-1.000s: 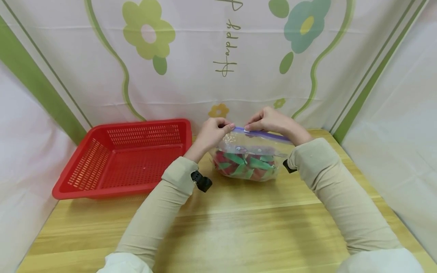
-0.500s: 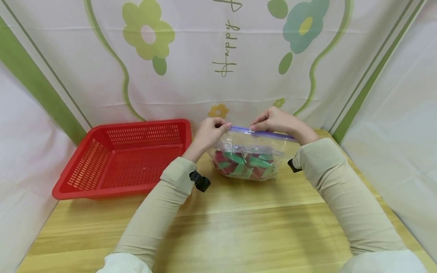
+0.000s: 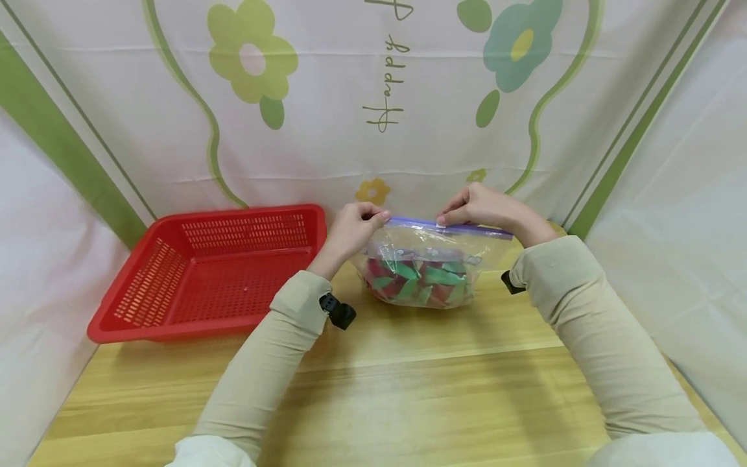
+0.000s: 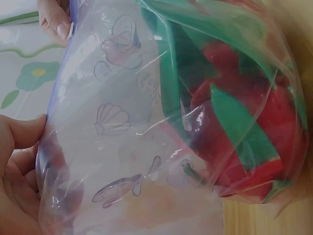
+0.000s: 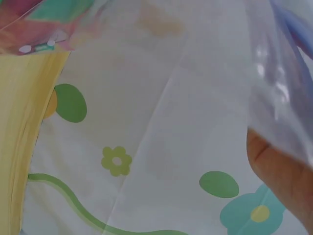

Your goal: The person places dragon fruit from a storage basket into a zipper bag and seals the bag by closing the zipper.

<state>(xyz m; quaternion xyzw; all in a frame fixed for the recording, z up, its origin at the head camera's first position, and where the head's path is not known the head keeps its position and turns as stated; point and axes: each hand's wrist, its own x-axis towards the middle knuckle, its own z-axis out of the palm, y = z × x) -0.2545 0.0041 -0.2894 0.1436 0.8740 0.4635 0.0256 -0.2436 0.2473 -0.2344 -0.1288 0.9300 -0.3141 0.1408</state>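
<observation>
A clear zip bag (image 3: 403, 235) with a purple zip strip (image 3: 481, 230) stands upright on the table, printed with shells and other sea drawings. Inside it lie red things with green leaf-like flaps (image 4: 244, 127). My left hand (image 3: 352, 230) pinches the bag's top left corner between thumb and fingers. Farther right along the strip, my right hand (image 3: 484, 206) pinches the small white slider (image 3: 441, 225). The left wrist view shows the fingertips of that right hand (image 4: 55, 20) at the bag's top edge. Only part of the right hand (image 5: 281, 169) appears in the right wrist view, behind the plastic.
A red perforated plastic basket (image 3: 96, 331) stands on the left of the wooden table (image 3: 397, 395), close to my left forearm. A white cloth with printed flowers (image 3: 327, 84) hangs directly behind the table, and cloth also closes off both sides.
My right hand has slid to the right along the purple strip with the slider. My left hand has shifted slightly left, still gripping the bag's corner. The basket stays put.
</observation>
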